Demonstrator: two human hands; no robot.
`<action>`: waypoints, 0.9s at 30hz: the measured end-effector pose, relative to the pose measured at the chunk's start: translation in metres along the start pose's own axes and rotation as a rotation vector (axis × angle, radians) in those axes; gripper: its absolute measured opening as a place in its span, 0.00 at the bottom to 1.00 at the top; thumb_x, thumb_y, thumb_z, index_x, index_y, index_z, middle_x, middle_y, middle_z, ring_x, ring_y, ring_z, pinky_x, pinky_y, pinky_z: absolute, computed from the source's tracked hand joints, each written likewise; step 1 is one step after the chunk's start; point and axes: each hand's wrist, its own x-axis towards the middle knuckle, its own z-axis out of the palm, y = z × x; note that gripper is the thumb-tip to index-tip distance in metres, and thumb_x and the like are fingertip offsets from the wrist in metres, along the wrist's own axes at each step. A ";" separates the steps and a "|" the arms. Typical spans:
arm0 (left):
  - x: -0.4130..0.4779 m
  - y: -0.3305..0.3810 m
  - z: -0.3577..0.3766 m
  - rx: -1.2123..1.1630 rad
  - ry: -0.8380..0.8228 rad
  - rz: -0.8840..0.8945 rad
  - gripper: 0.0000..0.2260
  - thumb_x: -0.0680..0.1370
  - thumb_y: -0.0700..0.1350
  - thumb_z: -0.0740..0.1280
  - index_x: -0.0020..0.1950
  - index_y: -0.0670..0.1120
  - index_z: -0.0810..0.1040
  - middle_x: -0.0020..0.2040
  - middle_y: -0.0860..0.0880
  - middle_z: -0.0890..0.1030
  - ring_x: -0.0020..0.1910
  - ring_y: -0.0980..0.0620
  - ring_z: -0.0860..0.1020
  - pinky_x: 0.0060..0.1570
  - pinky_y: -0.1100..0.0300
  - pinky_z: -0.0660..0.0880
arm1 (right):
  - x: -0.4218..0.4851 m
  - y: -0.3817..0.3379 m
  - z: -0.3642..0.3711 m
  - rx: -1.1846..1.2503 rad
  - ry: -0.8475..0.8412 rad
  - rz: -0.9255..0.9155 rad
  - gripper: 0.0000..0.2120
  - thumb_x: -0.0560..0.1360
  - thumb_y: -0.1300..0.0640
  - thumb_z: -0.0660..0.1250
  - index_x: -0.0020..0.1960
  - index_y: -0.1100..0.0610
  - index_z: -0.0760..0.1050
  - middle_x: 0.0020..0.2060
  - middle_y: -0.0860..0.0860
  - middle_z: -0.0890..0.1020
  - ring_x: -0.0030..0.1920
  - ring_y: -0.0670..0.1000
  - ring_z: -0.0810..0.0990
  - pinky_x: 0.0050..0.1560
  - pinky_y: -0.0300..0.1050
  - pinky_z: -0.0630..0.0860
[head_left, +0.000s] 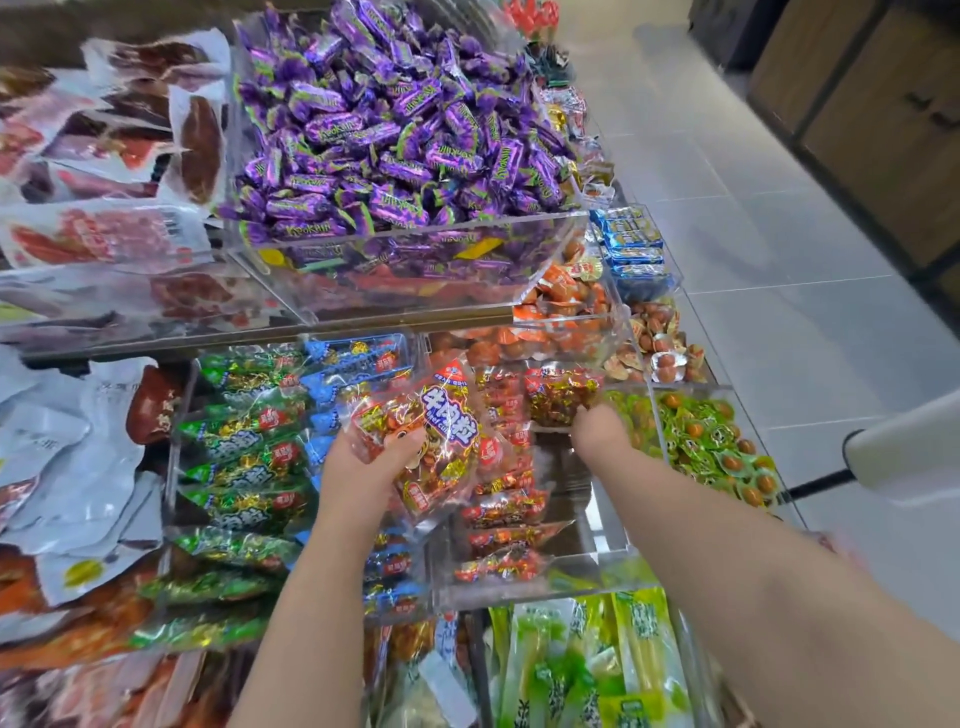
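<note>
The left hand (374, 462) clasps a red snack bag (447, 431), which is probably light, crinkly and slippery, so it is best gripped mid-body. The right hand (597, 428) curls round another red pack (561, 392).

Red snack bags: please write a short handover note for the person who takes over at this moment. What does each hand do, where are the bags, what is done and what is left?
Left hand: grips a bundle of red bags above the clear bin.
Right hand: grips one red bag at the bin's far end.
Done: a row of red bags lies along the bin's left side.
Left: the bin's right side is bare; probably set down the held bag, then the bundle.
</note>
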 end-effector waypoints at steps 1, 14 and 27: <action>0.000 -0.001 0.000 -0.003 -0.003 -0.001 0.31 0.53 0.63 0.79 0.53 0.58 0.78 0.51 0.53 0.84 0.53 0.48 0.82 0.56 0.43 0.76 | -0.002 0.005 0.001 -0.005 0.020 -0.034 0.16 0.81 0.54 0.55 0.63 0.64 0.69 0.57 0.61 0.78 0.58 0.60 0.77 0.55 0.50 0.74; 0.004 -0.011 -0.002 -0.036 -0.009 0.036 0.20 0.64 0.55 0.78 0.53 0.59 0.76 0.50 0.54 0.84 0.49 0.51 0.83 0.46 0.51 0.79 | -0.050 0.017 -0.028 0.020 0.332 -0.737 0.11 0.74 0.64 0.63 0.37 0.55 0.63 0.60 0.50 0.68 0.59 0.48 0.67 0.60 0.33 0.60; 0.001 -0.016 -0.006 -0.019 -0.013 0.047 0.34 0.55 0.61 0.77 0.60 0.57 0.75 0.54 0.51 0.83 0.53 0.49 0.82 0.52 0.45 0.79 | 0.009 0.019 0.029 -0.185 -0.049 -0.371 0.12 0.78 0.51 0.61 0.59 0.55 0.68 0.63 0.55 0.60 0.58 0.58 0.72 0.61 0.51 0.70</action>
